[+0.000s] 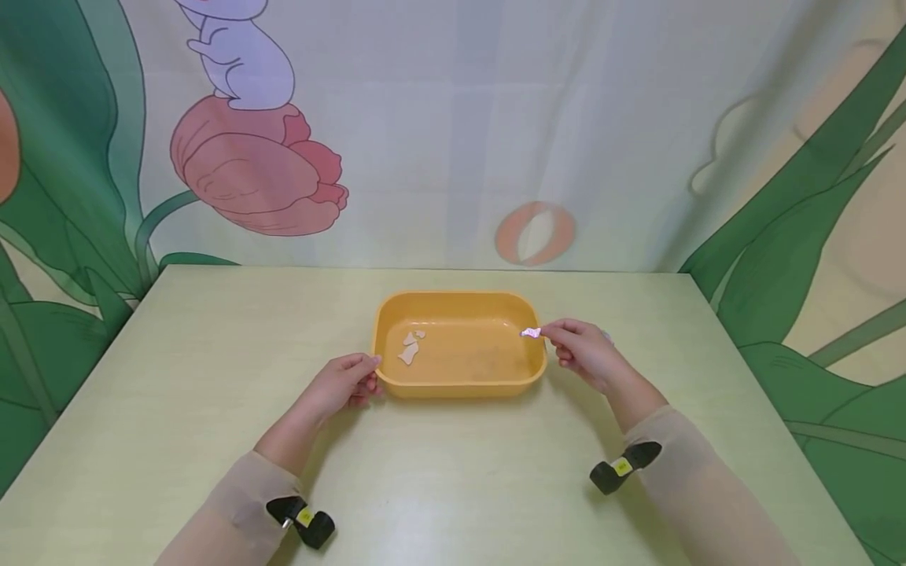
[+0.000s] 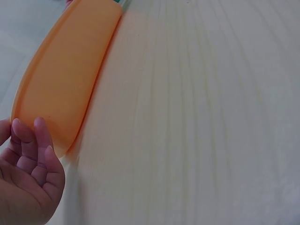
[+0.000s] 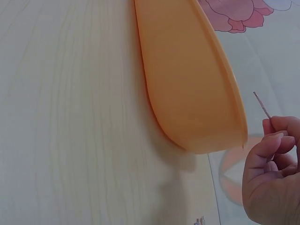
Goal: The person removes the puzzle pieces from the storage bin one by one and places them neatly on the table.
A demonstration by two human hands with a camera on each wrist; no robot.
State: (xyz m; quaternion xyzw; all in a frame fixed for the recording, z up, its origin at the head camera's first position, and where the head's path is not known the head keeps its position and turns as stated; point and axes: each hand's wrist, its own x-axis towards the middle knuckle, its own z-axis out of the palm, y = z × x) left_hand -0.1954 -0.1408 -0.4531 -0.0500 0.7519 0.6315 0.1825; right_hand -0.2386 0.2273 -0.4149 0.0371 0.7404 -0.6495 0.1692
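Observation:
A shallow yellow-orange plastic tray (image 1: 460, 389) with rounded corners sits on the table. My left hand (image 1: 345, 381) grips its left end, thumb at the rim; in the left wrist view the fingers (image 2: 29, 140) curl against the outer wall. Over the tray's right end, my right hand (image 1: 583, 350) pinches a small, flat, shiny pinkish-silver piece (image 1: 531, 332) between thumb and forefinger. Seen edge-on in the right wrist view, the piece (image 3: 262, 104) is thin and clear of the rim. Several small pale irregular flat pieces (image 1: 408, 353) lie inside the tray at the left.
The pale wood-grain table (image 1: 453, 487) extends around the tray. Behind it hangs a printed curtain (image 1: 425, 157) with flowers and leaves. Small shiny bits (image 3: 200, 221) show at the bottom edge of the right wrist view. Each sleeve carries a black wrist camera (image 1: 300, 521).

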